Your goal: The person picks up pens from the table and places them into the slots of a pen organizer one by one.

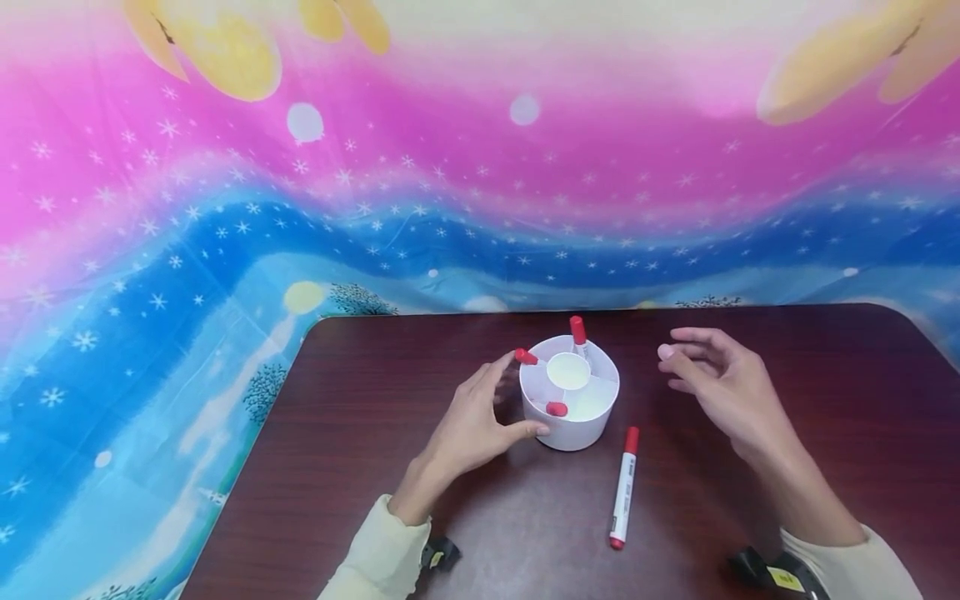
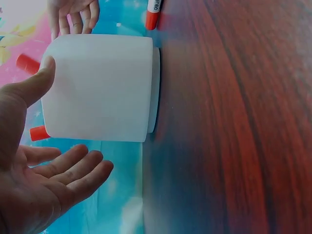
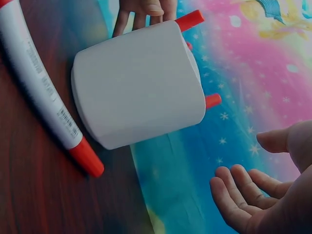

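Observation:
A white round pen holder (image 1: 576, 435) with compartments and a round middle cup stands on the table. Three red-capped markers stick up from it: one at the back (image 1: 577, 329), one at the left (image 1: 526, 357) and one at the front (image 1: 557, 409). My left hand (image 1: 472, 417) is at the holder's left side, thumb by its front wall; its fingers look loose and apart from the wall in the left wrist view. To the right, my right hand (image 1: 723, 387) hovers with nothing in it, fingers loosely bent. Between that hand and the holder lies a white marker with red ends (image 1: 623, 492).
The dark red-brown wooden table (image 1: 360, 392) has its far edge just behind the holder. Beyond it hangs a colourful cloth (image 1: 465, 167) in pink and blue. Black straps with cameras sit at the left wrist (image 1: 441, 553) and right wrist (image 1: 772, 573).

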A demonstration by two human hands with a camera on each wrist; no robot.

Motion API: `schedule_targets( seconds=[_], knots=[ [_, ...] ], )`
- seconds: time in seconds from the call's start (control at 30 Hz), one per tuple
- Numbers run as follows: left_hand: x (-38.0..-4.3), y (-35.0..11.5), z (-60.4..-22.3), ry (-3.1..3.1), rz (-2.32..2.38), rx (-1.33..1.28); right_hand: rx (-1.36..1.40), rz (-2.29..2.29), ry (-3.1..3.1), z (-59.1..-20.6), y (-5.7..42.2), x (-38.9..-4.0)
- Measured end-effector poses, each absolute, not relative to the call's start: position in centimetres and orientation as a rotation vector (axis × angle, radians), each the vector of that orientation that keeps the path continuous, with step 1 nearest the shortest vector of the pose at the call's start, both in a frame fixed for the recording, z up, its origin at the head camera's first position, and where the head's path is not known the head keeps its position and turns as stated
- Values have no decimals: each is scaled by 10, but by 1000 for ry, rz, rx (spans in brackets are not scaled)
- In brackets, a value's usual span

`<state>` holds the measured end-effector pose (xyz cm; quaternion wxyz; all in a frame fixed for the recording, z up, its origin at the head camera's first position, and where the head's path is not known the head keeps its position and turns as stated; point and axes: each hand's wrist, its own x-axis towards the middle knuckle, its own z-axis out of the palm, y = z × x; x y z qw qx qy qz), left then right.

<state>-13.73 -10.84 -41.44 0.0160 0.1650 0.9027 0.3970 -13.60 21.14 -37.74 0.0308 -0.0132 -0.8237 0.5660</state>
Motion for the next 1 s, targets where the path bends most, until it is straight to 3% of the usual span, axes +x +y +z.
schedule_targets(
  seconds=[1.0],
  knots=[
    [-138,-104,-424,2805,1249,602,-332,1961,-2748,-423,212,-91]
  ],
)
